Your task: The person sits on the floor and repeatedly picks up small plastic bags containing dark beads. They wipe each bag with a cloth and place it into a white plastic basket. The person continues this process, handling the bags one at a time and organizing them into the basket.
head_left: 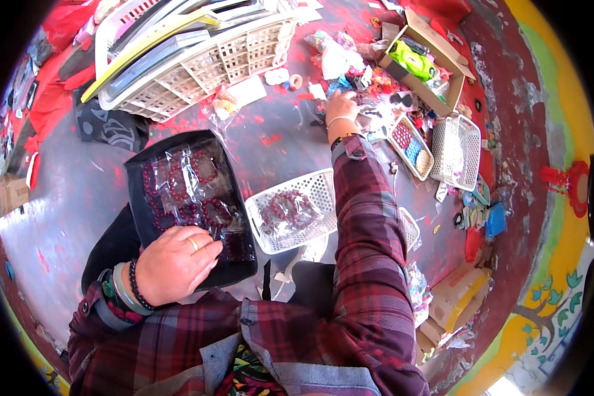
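My left hand (181, 261) lies over the near edge of a black open box (136, 198), its fingers extended close together on clear bags. Inside the box are several dark red bead bracelets (178, 181) in these bags. To its right, a white perforated basket (267, 244) holds more bagged red bead bracelets (290, 208). My right arm stretches far forward past this basket. My right hand (342, 109) is at the edge of a heap of small colourful items (376, 82); its fingertips point down and are hidden, so any grip does not show.
A large white crate (204, 72) of folders stands far left. Right of the heap are a cardboard box (452, 92) with a bright green packet, a small basket (426, 168) of coloured pieces and a white basket (459, 148). More cardboard (459, 297) lies at lower right.
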Available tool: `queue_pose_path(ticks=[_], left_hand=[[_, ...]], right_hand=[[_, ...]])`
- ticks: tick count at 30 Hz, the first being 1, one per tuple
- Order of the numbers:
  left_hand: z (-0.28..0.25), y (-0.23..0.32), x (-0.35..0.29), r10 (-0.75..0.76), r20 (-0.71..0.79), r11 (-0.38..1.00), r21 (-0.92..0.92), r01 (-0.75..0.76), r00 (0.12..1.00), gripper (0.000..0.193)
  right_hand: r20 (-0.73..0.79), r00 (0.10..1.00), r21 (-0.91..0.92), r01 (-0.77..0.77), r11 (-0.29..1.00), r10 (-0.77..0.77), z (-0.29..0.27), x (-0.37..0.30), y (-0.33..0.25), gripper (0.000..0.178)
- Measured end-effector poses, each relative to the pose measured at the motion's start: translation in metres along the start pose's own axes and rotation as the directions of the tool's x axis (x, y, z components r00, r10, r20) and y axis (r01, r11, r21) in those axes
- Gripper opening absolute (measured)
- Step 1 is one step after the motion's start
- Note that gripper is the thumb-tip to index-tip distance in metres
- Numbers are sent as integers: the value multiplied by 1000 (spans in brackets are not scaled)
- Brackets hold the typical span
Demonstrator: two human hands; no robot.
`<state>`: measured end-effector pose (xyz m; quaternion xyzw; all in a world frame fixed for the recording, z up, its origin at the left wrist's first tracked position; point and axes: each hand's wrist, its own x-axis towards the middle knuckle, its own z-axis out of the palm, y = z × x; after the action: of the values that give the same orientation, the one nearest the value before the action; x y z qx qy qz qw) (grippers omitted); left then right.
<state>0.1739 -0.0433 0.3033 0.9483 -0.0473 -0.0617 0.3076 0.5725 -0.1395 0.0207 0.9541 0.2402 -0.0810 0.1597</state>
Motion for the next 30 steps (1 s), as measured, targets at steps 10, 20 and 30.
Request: queue_pose_path(ticks=[10, 20, 30], left_hand=[[-6, 0, -3, -4, 23, 999, -45, 5, 1000, 34], [12, 6, -8, 65, -31, 997, -33, -66, 997, 25], [10, 8, -16, 51, -15, 998, -24, -52, 999, 28]], right_hand=[[-95, 973, 114, 222, 968, -212, 13, -6, 50, 23], [-346, 918, 919, 291, 264, 192, -2, -32, 161, 15], [-193, 969, 920, 233, 315, -155, -36, -191, 159, 19]])
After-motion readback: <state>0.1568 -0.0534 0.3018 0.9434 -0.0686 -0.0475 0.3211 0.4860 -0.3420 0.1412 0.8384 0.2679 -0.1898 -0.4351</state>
